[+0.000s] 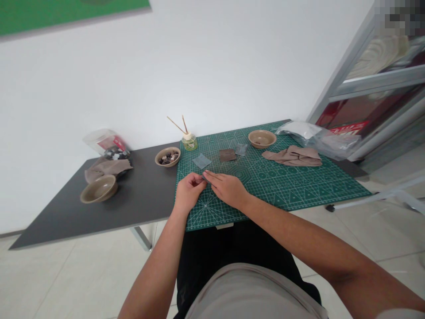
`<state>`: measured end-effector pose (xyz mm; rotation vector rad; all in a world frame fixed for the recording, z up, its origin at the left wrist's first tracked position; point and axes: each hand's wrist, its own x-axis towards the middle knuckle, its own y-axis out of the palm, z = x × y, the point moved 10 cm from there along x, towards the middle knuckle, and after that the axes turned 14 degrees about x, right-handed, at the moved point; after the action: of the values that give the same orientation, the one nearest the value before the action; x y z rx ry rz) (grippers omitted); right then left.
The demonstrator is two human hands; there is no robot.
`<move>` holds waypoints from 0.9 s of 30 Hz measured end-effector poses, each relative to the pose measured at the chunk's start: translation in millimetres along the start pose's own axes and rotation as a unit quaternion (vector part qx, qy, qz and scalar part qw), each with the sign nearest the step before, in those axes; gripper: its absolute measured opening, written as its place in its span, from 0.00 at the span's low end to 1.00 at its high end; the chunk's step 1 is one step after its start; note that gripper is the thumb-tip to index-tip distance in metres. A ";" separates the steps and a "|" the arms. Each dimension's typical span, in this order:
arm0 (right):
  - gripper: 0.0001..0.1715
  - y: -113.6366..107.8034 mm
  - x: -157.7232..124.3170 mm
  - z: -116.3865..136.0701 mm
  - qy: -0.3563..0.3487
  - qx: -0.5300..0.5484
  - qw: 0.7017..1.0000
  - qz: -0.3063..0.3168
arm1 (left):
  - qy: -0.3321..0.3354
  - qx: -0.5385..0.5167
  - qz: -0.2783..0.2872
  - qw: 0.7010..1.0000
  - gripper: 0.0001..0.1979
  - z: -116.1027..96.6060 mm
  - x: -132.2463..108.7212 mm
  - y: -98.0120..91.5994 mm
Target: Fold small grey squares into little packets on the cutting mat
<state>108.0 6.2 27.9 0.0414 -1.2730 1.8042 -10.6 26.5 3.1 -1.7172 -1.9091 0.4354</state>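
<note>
- Your left hand (pixel 189 190) and right hand (pixel 227 188) meet fingertip to fingertip over the near left part of the green cutting mat (pixel 299 186) on the desk (pixel 99 212).
- Your left hand is curled with its fingers bunched. I cannot tell whether it pinches anything, because the spot where the fingertips meet is too small to read.
- Your right hand lies with its fingers stretched out flat, pointing at the left hand and low over the mat.
- The nearest loose piece is the grey square (pixel 202 161), flat on the mat just beyond your fingertips and not touching them.
- A brown square (pixel 227 155) lies to its right, and the small pale piece (pixel 241 149) beside that is hard to make out.
- The contents of the small bowl (pixel 168 156), off the mat's left edge, are only dark and pale bits.
</note>
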 end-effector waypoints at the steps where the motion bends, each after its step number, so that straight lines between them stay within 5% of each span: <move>1: 0.27 0.5 0.2 1.4 -0.005 0.001 1.000 0.001 | 0.001 0.005 -0.003 1.000 0.07 -0.6 0.0 -0.5; 11: 0.26 -4.6 -0.1 -1.1 0.017 -0.004 1.000 -0.009 | -0.017 -0.040 -0.015 0.999 0.09 2.4 -0.8 -1.7; 16: 0.25 0.4 0.0 8.8 -0.029 -0.001 1.000 0.003 | 0.008 0.023 -0.026 0.999 0.07 -1.7 0.1 -4.4; 22: 0.27 -2.5 -0.6 -2.3 0.014 -0.012 1.000 -0.013 | -0.020 -0.041 -0.013 0.999 0.08 2.9 -0.4 -0.6; 27: 0.26 0.5 0.0 1.9 -0.001 -0.010 1.000 -0.001 | 0.005 0.020 -0.036 0.999 0.08 -3.4 -0.8 -6.1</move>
<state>106.8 4.6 28.4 0.0328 -1.2923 1.7890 -13.5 24.5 9.2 -1.6174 -1.9354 0.4353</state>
